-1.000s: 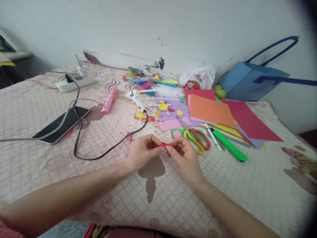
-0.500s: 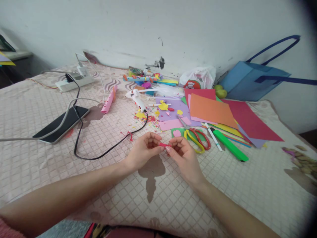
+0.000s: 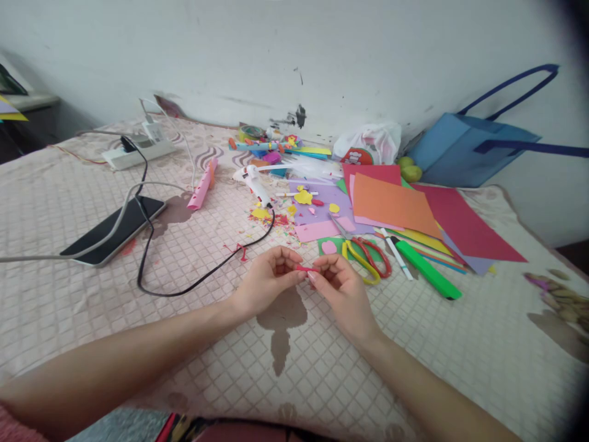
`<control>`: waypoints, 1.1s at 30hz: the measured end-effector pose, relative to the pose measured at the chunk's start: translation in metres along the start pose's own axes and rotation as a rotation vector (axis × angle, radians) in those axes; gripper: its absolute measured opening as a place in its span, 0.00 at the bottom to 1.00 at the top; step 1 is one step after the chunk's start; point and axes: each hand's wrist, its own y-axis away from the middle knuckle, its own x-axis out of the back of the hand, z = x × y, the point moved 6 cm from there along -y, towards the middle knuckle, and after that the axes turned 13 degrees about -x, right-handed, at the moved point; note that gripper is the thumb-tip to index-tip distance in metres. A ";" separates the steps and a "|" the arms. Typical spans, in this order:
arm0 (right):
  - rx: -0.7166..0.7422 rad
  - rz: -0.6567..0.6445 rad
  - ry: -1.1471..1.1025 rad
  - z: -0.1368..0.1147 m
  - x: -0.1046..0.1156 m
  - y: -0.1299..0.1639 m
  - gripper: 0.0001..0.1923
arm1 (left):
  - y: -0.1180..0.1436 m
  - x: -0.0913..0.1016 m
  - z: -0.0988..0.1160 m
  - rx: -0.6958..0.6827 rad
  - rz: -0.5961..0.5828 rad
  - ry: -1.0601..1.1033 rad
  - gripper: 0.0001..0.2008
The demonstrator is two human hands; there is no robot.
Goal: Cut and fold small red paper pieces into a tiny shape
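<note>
Pinching red strip (image 3: pixel 304 268) level, long axis left-right: left hand (image 3: pixel 264 282), right hand (image 3: pixel 343 288).

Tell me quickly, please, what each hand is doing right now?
Left hand: closed, pinching one end of a small red paper piece.
Right hand: closed, pinching the other end of that paper piece.
</note>
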 end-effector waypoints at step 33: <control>-0.016 -0.105 0.144 -0.004 -0.004 -0.001 0.09 | 0.000 0.003 0.008 -0.057 -0.009 -0.189 0.11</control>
